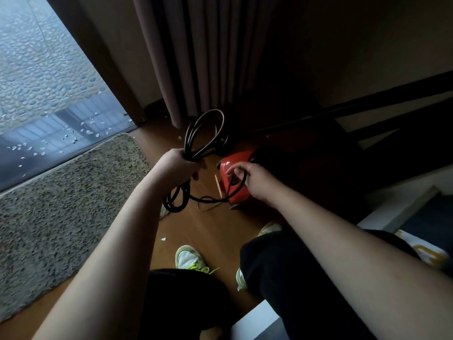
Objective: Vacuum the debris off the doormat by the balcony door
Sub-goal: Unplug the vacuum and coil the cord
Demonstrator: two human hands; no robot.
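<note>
The left hand (pixel 180 163) clamps a looped bundle of black power cord (pixel 196 141), likely to keep it untangled, while the right hand (pixel 247 179) pinches its free strand over the red plastic vacuum (pixel 235 192); the speckled beige doormat (pixel 61 207) lies left of both grips.

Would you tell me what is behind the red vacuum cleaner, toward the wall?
Behind the red vacuum cleaner a pleated curtain hangs to the wooden floor, with a dark baseboard alongside. The vacuum's rear body is lost in shadow, so its hose cannot be seen.
</note>
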